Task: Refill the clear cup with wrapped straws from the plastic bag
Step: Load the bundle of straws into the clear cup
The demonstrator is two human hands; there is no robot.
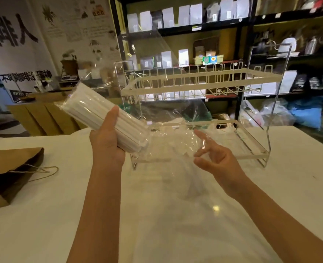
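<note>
My left hand (105, 141) grips a thick bundle of white wrapped straws (92, 111), tilted with its far end up and to the left, above the white counter. A clear plastic bag (168, 118) hangs loose around and to the right of the bundle, billowing upward in front of the rack. My right hand (212, 154) hovers to the right of the bundle, fingers spread, touching or just behind the clear film; I cannot tell whether it pinches it. No clear cup shows in this view.
A two-tier clear acrylic rack (251, 149) with a white wire basket (204, 80) stands on the white counter (157, 215) just beyond my hands. A brown paper bag (10, 171) lies at the left. Dark shelves (195, 29) of goods fill the background.
</note>
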